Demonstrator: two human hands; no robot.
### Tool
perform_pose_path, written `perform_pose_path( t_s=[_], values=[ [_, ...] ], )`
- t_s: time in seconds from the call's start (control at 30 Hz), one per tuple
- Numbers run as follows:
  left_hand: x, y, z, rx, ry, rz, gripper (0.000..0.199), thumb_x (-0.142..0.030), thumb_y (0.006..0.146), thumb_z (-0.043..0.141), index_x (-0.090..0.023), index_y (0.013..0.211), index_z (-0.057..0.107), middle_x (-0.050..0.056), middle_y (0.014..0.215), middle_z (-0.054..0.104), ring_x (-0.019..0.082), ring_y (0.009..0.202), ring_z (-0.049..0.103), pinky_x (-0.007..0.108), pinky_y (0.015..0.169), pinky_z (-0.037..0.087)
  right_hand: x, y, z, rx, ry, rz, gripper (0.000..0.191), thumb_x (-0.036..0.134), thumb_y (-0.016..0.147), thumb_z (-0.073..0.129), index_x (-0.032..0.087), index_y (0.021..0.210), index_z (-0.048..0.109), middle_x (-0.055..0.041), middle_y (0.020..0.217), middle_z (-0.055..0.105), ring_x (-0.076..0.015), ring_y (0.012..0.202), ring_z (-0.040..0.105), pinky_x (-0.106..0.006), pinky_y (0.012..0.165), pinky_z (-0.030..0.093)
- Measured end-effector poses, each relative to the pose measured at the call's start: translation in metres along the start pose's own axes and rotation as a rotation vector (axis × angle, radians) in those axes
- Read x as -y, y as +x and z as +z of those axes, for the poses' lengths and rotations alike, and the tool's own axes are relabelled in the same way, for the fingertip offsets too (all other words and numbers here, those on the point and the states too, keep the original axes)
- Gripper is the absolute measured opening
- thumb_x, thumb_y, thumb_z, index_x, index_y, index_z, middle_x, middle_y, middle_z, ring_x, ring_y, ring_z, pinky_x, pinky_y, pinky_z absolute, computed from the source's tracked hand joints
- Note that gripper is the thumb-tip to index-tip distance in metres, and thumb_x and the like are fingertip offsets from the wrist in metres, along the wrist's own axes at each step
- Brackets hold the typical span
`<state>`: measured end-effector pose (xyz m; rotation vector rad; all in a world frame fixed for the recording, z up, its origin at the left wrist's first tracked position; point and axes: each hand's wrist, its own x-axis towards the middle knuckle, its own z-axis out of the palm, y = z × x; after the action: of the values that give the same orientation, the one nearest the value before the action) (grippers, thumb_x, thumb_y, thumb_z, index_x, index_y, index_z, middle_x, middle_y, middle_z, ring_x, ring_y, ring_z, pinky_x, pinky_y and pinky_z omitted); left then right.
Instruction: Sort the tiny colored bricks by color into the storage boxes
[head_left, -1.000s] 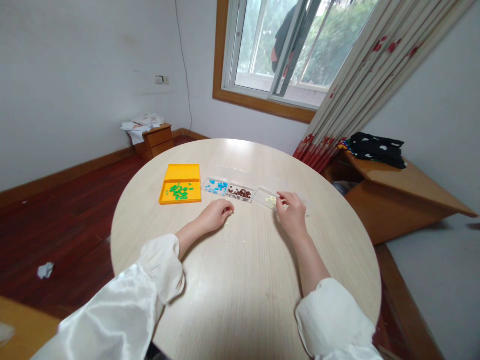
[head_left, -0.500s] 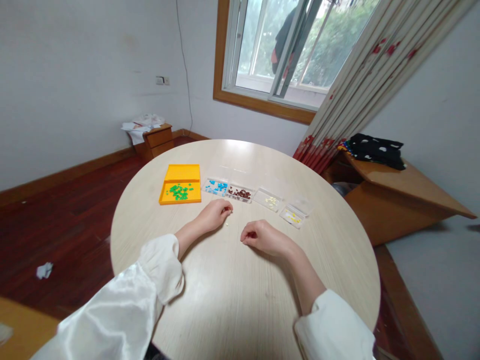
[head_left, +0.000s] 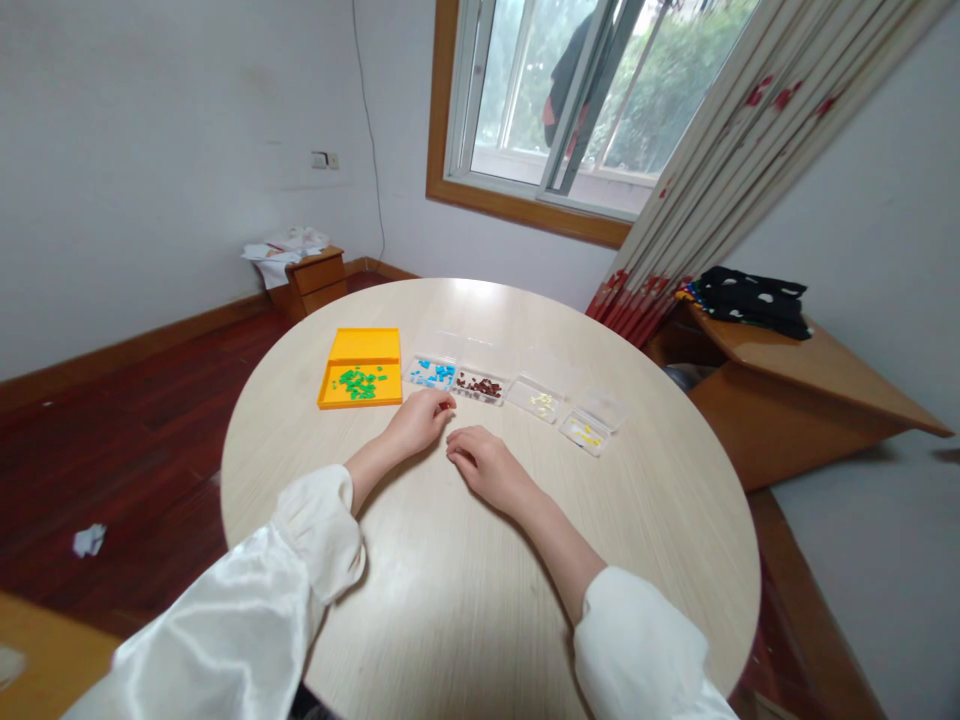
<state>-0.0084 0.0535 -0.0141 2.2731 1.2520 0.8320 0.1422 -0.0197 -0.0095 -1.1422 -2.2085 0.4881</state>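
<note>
My left hand [head_left: 424, 418] rests on the round table [head_left: 480, 600] just in front of the clear boxes, its fingers closed; anything between them is too small to make out. Close to its right, my right hand [head_left: 484, 465] has its fingertips pressed together near the table top, their contents hidden. An open yellow box [head_left: 365, 346] with green pieces [head_left: 358, 383] stands behind my left hand. Rightward from it lie open clear boxes with blue pieces [head_left: 433, 374], dark brown pieces [head_left: 480, 385], pale yellow pieces [head_left: 543, 403] and yellow pieces [head_left: 586, 433].
A small wooden cabinet [head_left: 320, 275] with papers stands beyond the table at the left. At the right, black cloth [head_left: 754, 302] lies on a tilted wooden cabinet [head_left: 810, 400]. Behind the table hangs a curtain [head_left: 697, 170] beside the window.
My right hand has moved left, closer to my left hand. My left hand has shifted slightly left and back. The small pale piece seen between them earlier is no longer visible.
</note>
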Motion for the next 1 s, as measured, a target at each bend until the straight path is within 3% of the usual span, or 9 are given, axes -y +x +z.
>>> perform_pose_path(
  t_s=[0.3, 0.47, 0.7, 0.87, 1.0],
  values=[
    [0.001, 0.000, 0.000, 0.004, 0.000, -0.014, 0.011, -0.016, 0.081, 0.052, -0.014, 0.082, 0.064, 0.006, 0.078, 0.065, 0.019, 0.077, 0.058, 0.030, 0.073, 0.045, -0.009, 0.000, 0.000, 0.030, -0.070, -0.010, 0.014, 0.009, 0.085, 0.049, 0.017, 0.081, 0.059, -0.0062, 0.083, 0.062, -0.0173, 0.084, 0.054, -0.031, 0.078, 0.044],
    [0.000, -0.001, 0.000, 0.006, -0.007, 0.005, 0.011, -0.017, 0.081, 0.053, -0.015, 0.081, 0.063, 0.005, 0.077, 0.065, 0.018, 0.076, 0.058, 0.030, 0.074, 0.046, -0.028, -0.001, -0.024, -0.239, -0.136, 0.072, 0.014, 0.010, 0.083, 0.049, 0.018, 0.082, 0.060, -0.0073, 0.085, 0.063, -0.0193, 0.084, 0.055, -0.034, 0.078, 0.043],
    [-0.004, -0.003, 0.004, 0.051, -0.018, 0.031, 0.011, -0.011, 0.080, 0.053, -0.014, 0.080, 0.064, 0.005, 0.077, 0.065, 0.017, 0.076, 0.058, 0.029, 0.074, 0.045, -0.073, -0.009, -0.052, -0.590, -0.300, 0.199, 0.017, 0.016, 0.084, 0.044, 0.018, 0.082, 0.061, -0.0087, 0.083, 0.063, -0.0211, 0.081, 0.056, -0.035, 0.077, 0.044],
    [-0.007, -0.003, 0.004, 0.065, -0.034, 0.022, 0.011, -0.010, 0.080, 0.054, -0.013, 0.081, 0.065, 0.005, 0.077, 0.065, 0.017, 0.074, 0.058, 0.027, 0.072, 0.044, -0.093, -0.012, -0.056, -0.669, -0.336, 0.216, 0.023, 0.014, 0.083, 0.042, 0.017, 0.091, 0.063, -0.0115, 0.093, 0.063, -0.0222, 0.092, 0.057, -0.039, 0.086, 0.044],
    [-0.008, -0.003, 0.005, 0.080, -0.083, -0.016, 0.011, -0.011, 0.080, 0.055, -0.012, 0.082, 0.065, 0.005, 0.076, 0.065, 0.016, 0.072, 0.057, 0.026, 0.069, 0.043, -0.091, -0.012, -0.052, -0.670, -0.337, 0.186, 0.028, 0.014, 0.084, 0.041, 0.012, 0.100, 0.064, -0.0164, 0.106, 0.061, -0.0224, 0.101, 0.055, -0.039, 0.092, 0.042]
  ],
)
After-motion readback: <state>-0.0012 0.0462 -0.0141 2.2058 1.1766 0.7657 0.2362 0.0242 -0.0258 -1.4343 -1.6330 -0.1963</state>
